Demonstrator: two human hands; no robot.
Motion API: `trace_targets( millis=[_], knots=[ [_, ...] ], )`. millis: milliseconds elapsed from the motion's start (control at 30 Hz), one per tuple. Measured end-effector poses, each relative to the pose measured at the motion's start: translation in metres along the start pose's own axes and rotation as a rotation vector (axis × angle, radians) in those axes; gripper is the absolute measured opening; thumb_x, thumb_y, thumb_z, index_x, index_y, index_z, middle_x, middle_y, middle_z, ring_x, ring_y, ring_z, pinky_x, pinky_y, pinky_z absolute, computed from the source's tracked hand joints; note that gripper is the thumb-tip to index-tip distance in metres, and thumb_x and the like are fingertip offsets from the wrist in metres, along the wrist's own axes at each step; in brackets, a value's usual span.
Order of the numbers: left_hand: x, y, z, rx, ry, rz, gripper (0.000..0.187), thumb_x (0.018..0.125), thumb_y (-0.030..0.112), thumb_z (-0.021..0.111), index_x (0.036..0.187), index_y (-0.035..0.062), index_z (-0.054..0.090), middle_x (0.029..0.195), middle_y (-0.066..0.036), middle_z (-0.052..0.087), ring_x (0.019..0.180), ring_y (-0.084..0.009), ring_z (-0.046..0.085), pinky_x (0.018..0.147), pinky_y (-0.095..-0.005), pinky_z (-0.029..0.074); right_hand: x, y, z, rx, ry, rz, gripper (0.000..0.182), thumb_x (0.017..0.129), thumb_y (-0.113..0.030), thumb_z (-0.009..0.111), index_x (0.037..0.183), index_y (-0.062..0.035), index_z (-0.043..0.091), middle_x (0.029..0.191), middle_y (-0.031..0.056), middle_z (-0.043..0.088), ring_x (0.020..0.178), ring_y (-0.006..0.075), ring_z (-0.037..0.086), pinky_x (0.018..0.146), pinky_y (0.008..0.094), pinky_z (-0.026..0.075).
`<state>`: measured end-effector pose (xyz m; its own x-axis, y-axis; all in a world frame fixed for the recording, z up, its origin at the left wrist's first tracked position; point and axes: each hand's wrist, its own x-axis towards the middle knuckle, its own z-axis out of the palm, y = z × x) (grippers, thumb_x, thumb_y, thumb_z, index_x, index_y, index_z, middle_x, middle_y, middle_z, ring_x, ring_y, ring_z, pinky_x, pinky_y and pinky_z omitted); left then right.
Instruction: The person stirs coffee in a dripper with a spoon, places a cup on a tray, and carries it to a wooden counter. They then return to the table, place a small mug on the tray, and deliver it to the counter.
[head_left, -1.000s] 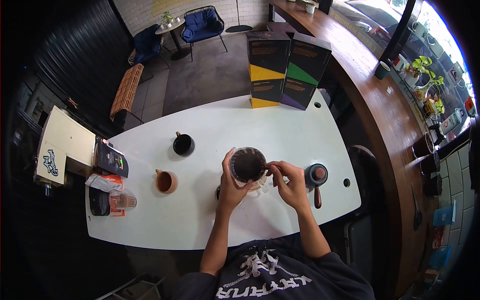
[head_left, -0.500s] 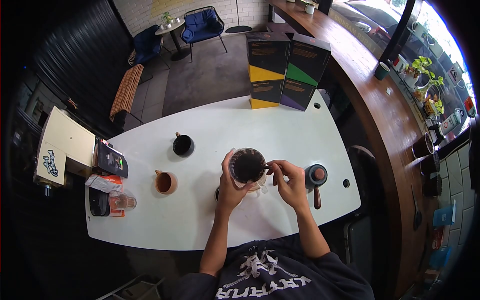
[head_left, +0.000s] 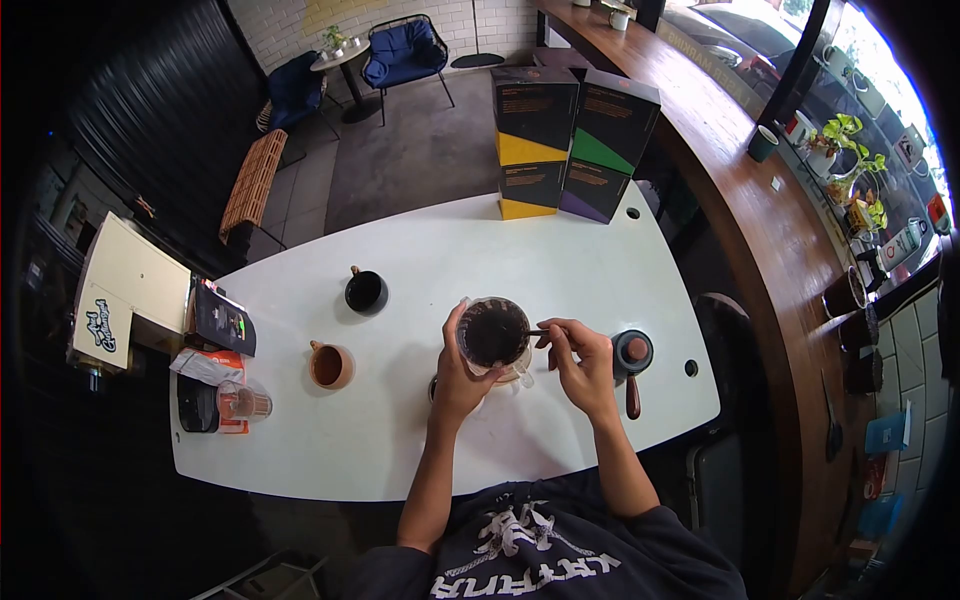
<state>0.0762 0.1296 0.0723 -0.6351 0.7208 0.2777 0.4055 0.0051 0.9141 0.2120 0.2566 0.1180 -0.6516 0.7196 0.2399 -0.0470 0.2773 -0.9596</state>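
My left hand is wrapped round the left side of a clear dripper, which has a paper filter with dark coffee grounds in it. My right hand pinches a thin dark stick whose tip reaches the dripper's right rim. Below the dripper, a glass vessel with a clear handle partly shows. Right of my right hand stands a dark round grinder with a wooden knob and handle. To the left are a black cup and a brown cup.
Boxes stand at the white table's far right edge. A cream machine, packets and a clear glass are at the left. A wooden counter runs along the right.
My right hand has shifted very slightly to the right with the stick. The dripper and my left hand look almost unmoved.
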Motion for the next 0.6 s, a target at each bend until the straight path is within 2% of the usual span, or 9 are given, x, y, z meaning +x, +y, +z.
trace_targets(
  millis=[133, 200, 300, 533, 600],
  knots=[
    [0.0003, -0.0005, -0.0007, -0.012, -0.009, -0.001, 0.106, 0.065, 0.008, 0.089, 0.147, 0.0111, 0.021, 0.128, -0.017, 0.057, 0.120, -0.0291, 0.058, 0.102, -0.0420, 0.048, 0.0006, -0.0011, -0.0015, -0.030, -0.045, -0.043, 0.017, 0.096, -0.008, 0.057, 0.100, 0.0042, 0.069, 0.073, 0.0086, 0.069, 0.057, 0.0105, 0.061, 0.055, 0.0255, 0.047],
    [0.0007, -0.0028, -0.0007, -0.018, -0.014, -0.004, 0.106, 0.065, 0.008, 0.089, 0.147, 0.0108, 0.021, 0.128, -0.017, 0.057, 0.120, -0.0291, 0.058, 0.102, -0.0420, 0.048, -0.0006, -0.0002, -0.0012, 0.014, -0.064, -0.037, 0.023, 0.100, -0.012, 0.053, 0.101, 0.0059, 0.068, 0.074, 0.0067, 0.068, 0.056, 0.0060, 0.055, 0.053, 0.0214, 0.045],
    [0.0007, -0.0039, -0.0007, -0.004, -0.004, -0.012, 0.107, 0.065, 0.008, 0.089, 0.147, 0.0101, 0.021, 0.128, -0.017, 0.057, 0.120, -0.0291, 0.058, 0.102, -0.0419, 0.047, -0.0003, 0.0035, -0.0001, 0.021, -0.021, -0.030, 0.023, 0.100, -0.012, 0.053, 0.101, 0.0058, 0.068, 0.075, 0.0066, 0.068, 0.056, 0.0062, 0.055, 0.053, 0.0214, 0.046],
    [0.0012, -0.0060, -0.0010, -0.002, -0.005, 0.011, 0.107, 0.064, 0.012, 0.090, 0.147, 0.0096, 0.022, 0.127, -0.017, 0.058, 0.120, -0.0292, 0.058, 0.102, -0.0419, 0.047, -0.0012, 0.0005, -0.0003, -0.008, -0.077, -0.043, 0.023, 0.100, -0.012, 0.054, 0.101, 0.0065, 0.068, 0.074, 0.0065, 0.068, 0.056, 0.0061, 0.055, 0.052, 0.0214, 0.045],
    [0.0010, -0.0068, -0.0011, -0.002, -0.005, 0.015, 0.107, 0.065, 0.013, 0.090, 0.147, 0.0096, 0.022, 0.127, -0.017, 0.058, 0.120, -0.0292, 0.058, 0.102, -0.0418, 0.047, -0.0007, 0.0023, 0.0014, 0.055, -0.019, -0.025, 0.022, 0.099, -0.012, 0.055, 0.099, 0.0060, 0.068, 0.072, 0.0060, 0.067, 0.056, 0.0056, 0.055, 0.052, 0.0217, 0.045]
  ],
)
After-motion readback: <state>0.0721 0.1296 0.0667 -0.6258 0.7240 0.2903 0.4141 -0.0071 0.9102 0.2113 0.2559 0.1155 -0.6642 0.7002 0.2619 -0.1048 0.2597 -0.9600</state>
